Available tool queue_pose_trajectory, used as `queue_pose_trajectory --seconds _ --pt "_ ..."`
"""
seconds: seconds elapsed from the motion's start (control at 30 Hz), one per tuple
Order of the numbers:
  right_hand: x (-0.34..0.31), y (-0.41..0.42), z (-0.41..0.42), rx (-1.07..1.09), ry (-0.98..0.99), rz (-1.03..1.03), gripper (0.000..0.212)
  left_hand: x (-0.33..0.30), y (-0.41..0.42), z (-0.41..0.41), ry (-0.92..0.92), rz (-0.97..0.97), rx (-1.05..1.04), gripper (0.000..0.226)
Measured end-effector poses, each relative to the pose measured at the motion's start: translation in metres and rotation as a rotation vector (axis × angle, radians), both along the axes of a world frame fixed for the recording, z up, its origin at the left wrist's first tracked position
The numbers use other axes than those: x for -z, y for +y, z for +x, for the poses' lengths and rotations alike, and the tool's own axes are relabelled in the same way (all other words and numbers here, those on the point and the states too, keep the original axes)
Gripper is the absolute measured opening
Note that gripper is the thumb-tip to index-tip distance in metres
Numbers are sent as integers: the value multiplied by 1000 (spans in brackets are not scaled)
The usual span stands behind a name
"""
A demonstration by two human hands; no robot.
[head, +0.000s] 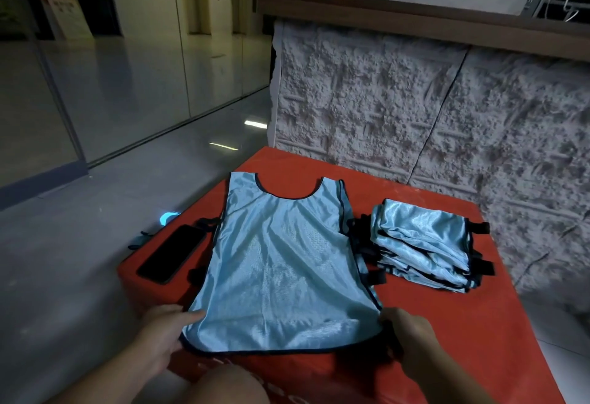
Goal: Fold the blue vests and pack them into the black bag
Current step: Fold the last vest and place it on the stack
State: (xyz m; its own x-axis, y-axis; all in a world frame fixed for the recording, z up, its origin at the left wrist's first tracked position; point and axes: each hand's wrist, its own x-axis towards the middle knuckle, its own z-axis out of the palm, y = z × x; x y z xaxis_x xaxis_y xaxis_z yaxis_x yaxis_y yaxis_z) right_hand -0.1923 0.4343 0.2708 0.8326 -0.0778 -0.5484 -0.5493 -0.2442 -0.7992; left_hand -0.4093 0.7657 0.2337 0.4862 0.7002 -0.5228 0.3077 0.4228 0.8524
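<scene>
Red-covered desk (pixel 424 333) fills the lower centre and right of the frame; grey glossy floor (pixel 95 228) to the left, glass partition at upper left, rough grey stone-textured wall (pixel 415 109) with a wooden ledge behind. Blue vest (pixel 284 260) lies flat, spread open at centre of the desk, neck opening toward the wall, hem toward the viewer. Stack of folded blue vests (pixel 424 247) sits just right of it, black straps poking out at its right side. Dark phone (pixel 170 253) lies at the desk's left edge, just beside the flat vest. Left hand (pixel 162 336) at lower left, fingers grasping the hem's left corner, index finger lying on top of the fabric. Right hand (pixel 412 339) at lower right, fingers curled around the hem's right corner. Black bag not seen.
</scene>
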Motion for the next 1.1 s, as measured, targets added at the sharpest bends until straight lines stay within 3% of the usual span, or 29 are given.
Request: queue_pose_trajectory --seconds 0.23,0.33,0.43,0.6,0.7,0.77,0.8,0.87,0.9,0.97,1.1 --pt "4 1 -2 -147 -179 -155 11 4 9 -5 28 16 31 20" --pt "8 5 -3 -202 -288 -242 30 5 4 -7 56 102 56 41" --pt "4 5 -6 -298 -398 -328 24 1 -2 -11 73 218 166 57" --pt "-5 -4 -10 -471 -452 -541 26 -3 -1 -16 135 371 330 20" --pt "-5 -14 -9 -626 -386 -593 28 -14 3 -19 104 326 284 13" --pt "-12 -18 -12 -758 -399 -585 19 -23 9 -23 68 281 273 20" --pt "-16 -19 -14 -826 -423 -586 26 -25 13 -26 58 281 297 27" --pt "-22 -20 -16 -998 -464 -704 57 -28 23 -32 73 377 400 46" --pt "-25 -20 -15 -1045 -499 -764 63 -27 28 -36 94 442 437 54" --pt "-34 -18 -21 -1088 -572 -851 60 -25 34 -43 103 574 494 59" --pt "-31 -21 -17 -1021 -715 -901 33 -16 43 -50 108 970 469 61"
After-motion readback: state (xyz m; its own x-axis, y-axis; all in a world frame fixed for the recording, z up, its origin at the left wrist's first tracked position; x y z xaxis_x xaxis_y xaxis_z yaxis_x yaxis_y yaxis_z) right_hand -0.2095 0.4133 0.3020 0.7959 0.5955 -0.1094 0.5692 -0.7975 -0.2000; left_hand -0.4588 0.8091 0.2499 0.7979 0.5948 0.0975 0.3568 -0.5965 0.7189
